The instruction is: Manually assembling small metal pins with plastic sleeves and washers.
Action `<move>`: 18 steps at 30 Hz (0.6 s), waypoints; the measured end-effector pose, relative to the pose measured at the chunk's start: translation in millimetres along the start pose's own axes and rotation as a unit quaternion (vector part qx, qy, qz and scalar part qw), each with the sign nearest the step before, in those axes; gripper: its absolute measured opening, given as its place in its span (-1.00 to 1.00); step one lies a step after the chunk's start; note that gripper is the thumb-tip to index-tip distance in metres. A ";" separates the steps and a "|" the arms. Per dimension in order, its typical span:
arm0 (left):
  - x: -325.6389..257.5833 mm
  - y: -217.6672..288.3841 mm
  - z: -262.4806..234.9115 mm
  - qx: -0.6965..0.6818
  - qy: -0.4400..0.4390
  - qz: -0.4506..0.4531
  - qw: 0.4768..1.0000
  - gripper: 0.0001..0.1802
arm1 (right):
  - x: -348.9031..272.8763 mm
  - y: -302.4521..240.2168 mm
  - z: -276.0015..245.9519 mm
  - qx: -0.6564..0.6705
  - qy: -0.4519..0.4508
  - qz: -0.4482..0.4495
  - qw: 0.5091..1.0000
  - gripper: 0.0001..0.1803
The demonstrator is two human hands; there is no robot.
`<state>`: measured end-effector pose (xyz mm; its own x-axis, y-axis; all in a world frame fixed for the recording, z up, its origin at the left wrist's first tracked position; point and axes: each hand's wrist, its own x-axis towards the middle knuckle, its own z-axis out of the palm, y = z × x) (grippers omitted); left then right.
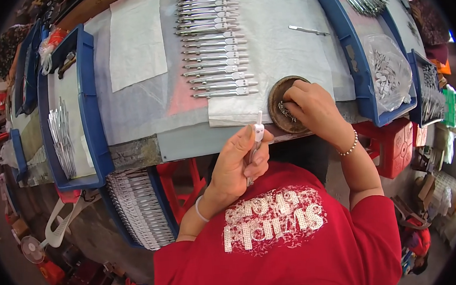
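My left hand (238, 160) is closed round a metal drawing compass (259, 133), held upright in front of my chest with its pale head and stem pointing up. My right hand (311, 109) reaches into a round brown bowl (275, 89) at the table's near edge. Small metal parts (286, 111), perhaps screws, lie in that bowl. The fingertips of my right hand are pinched together among them, and whatever they grip is too small to make out. Beyond my left hand, a long column of similar compasses (222, 70) lies side by side on white sheeting.
A single slim metal piece (308, 30) lies right of the column. Blue trays stand at the left (89, 100) and right (350, 52), holding metal rods (63, 139) and a plastic bag of small parts (388, 71). Below the table's left side is a crate of compasses (139, 208). Red stools (392, 148) stand underneath.
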<state>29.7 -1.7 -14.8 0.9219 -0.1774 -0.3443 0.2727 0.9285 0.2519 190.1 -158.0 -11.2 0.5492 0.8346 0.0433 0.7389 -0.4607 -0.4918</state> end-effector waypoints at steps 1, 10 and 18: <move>1.5 -0.5 -1.7 -0.007 0.001 -0.005 1.000 -0.62 | 1.0 2.4 0.1 -0.007 0.003 0.003 1.000 -0.90; -0.7 -0.7 -1.5 0.006 0.037 -0.007 0.999 -0.63 | 4.5 5.4 15.6 -0.026 0.003 -0.028 0.999 -0.87; 3.3 -1.0 -5.9 -0.029 0.048 -0.029 0.998 -0.59 | -13.3 -18.4 -19.7 0.299 0.074 0.120 0.944 -0.92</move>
<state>30.8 -1.2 -21.5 0.8735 -0.2025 -0.4427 0.3063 0.9355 0.1764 176.9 -166.6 14.4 0.7540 0.6560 -0.0324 0.2577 -0.3408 -0.9042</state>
